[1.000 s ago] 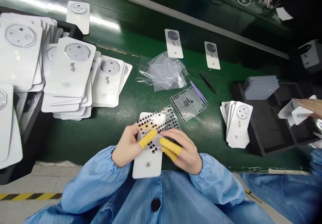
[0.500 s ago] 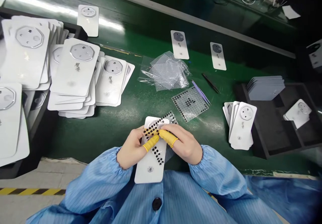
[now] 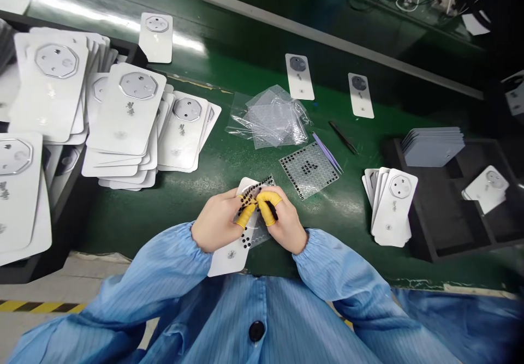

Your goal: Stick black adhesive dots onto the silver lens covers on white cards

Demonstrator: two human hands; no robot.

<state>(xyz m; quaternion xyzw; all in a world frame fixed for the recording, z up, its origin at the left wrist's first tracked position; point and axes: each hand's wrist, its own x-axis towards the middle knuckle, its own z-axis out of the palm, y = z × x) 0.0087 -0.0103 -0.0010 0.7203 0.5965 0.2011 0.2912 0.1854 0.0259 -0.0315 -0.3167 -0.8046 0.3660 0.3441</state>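
In the head view, my left hand (image 3: 221, 223) and my right hand (image 3: 284, 219) meet low in the middle, with yellow finger cots on thumbs and index fingers. The left hand pinches a clear sheet dotted with round black stickers (image 3: 267, 181). Right thumb and index finger close together at the sheet; whatever is between them is too small to make out. Under the hands lies a white panel (image 3: 225, 260) at a tilt, its upper part partly covered. Another dotted clear sheet (image 3: 310, 167) rests beyond my right hand, with purple tweezers (image 3: 327, 153) along its edge.
Stacks of white panels (image 3: 123, 115) and a dark tray (image 3: 67, 216) fill the left. Clear plastic bags (image 3: 270, 118) and black tweezers (image 3: 343, 137) lie ahead. To the right are stacked panels (image 3: 393, 208) and a black tray (image 3: 454, 238). Single panels (image 3: 299, 80) lie farther back.
Both hands have drawn slightly, and the right fingers are now curled into a tighter pinch. The white panel under them has shifted up and left. Panels at the back appear slightly farther right.
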